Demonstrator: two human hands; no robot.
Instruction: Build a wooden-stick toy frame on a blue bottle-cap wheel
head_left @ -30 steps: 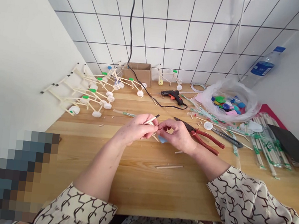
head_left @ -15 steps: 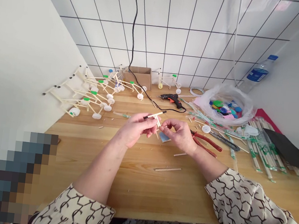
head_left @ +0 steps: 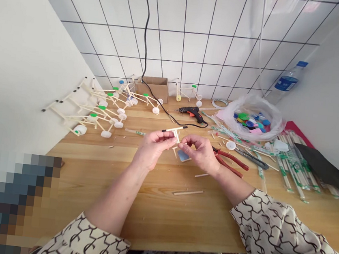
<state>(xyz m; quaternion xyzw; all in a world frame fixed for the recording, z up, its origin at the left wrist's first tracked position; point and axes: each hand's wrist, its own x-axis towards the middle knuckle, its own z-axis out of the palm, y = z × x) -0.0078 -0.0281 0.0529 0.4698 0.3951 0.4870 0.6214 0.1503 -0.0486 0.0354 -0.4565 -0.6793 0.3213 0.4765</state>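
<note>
Above the middle of the wooden table, my left hand (head_left: 150, 149) is closed on a T-shaped wooden-stick piece (head_left: 173, 129) with black ends on its crossbar. My right hand (head_left: 201, 152) pinches the lower end of its stem between thumb and forefinger. Both hands nearly meet there, and the fingers hide part of the stem. Below them lies a small blue piece (head_left: 182, 156). Red-handled pliers (head_left: 233, 154) rest beside my right hand, their jaws partly hidden. Nearer to me a loose stick (head_left: 188, 193) lies on the table.
Several small stick-built bicycles (head_left: 93, 115) with white wheels stand on the left. A black glue gun (head_left: 192, 112), its cord and a cardboard box (head_left: 154, 87) are at the back. A bag of coloured caps (head_left: 275, 125), a utility knife (head_left: 253, 158) and wrapped chopsticks (head_left: 298, 166) lie right.
The crossbar of the stick piece has turned slightly flatter, and my left fingers have shifted a little around it. My right hand keeps its pinch. The whole view has shifted slightly.
</note>
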